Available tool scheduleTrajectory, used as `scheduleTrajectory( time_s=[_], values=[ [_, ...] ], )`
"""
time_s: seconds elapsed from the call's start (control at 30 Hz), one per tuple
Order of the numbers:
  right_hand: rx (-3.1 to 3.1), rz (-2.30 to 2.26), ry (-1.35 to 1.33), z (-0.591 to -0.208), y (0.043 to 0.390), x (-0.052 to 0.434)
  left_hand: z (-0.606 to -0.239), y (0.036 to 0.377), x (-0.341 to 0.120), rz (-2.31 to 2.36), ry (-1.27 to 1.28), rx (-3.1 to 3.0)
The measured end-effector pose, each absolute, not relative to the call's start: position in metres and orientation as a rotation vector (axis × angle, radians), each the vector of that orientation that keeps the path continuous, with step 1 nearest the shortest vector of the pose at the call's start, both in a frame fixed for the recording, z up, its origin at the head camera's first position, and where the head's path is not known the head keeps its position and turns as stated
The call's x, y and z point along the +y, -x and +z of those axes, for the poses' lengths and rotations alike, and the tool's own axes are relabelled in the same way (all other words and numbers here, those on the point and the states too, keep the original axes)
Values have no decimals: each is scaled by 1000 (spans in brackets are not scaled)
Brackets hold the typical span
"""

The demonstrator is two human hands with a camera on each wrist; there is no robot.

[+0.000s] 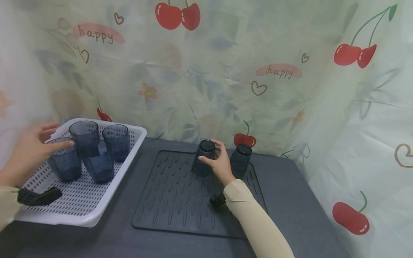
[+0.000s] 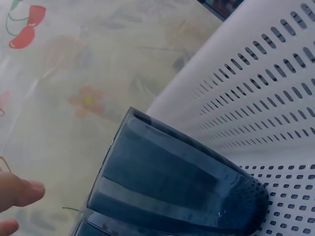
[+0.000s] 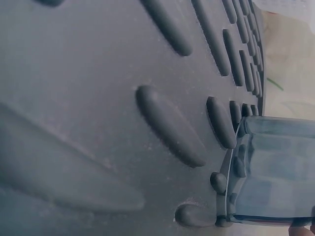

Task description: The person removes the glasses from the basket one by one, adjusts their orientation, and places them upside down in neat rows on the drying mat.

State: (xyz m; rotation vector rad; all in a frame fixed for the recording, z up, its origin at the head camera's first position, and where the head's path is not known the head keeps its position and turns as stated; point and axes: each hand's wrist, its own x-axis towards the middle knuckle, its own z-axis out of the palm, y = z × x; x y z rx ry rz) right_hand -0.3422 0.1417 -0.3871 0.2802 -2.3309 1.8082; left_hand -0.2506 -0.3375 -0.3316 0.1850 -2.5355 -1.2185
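Note:
My right hand [image 1: 221,161] grips an upside-down blue-tinted drinking glass [image 1: 200,167], thumb on its left side and fingers round its far right. That glass [image 3: 275,172] stands rim down on a dark ridged drying mat [image 1: 174,208], a fingertip at its wall in the right wrist view. Just right of it, a second glass [image 1: 240,163] is also upside down on the mat. Over the white basket's left side, my left hand [image 1: 32,147] holds nothing, its thumb stretched across the rim of an upright glass [image 1: 68,168]. The left wrist view shows its fingertips [image 2: 22,191] apart from a glass [image 2: 172,172].
The perforated white basket [image 1: 120,175] holds several blue-tinted glasses, some leaning. Basket and mat share a dark grey tabletop [image 1: 155,247]. A cherry-patterned curtain [image 1: 206,82] hangs behind and at both sides. Each wrist wears a black strap device [image 1: 40,197].

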Motion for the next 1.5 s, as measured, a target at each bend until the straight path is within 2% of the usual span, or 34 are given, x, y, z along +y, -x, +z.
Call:
scheduleTrajectory(
  time_s=[0.2,0.37,0.57,1.5],
  values=[
    [-2334,1820,-293,-389,344,142,-350,264,-354,-1242,-203,-2610],
    [-2340,1847,-301,-385,342,143,-382,293,-384,-1241,-194,-2616],
    [-2363,1831,-299,-364,322,138,-405,312,-408,-1248,-161,-2626],
    [-2372,1822,-297,-360,318,137,-399,320,-411,-1223,-236,-2733]
  ],
)
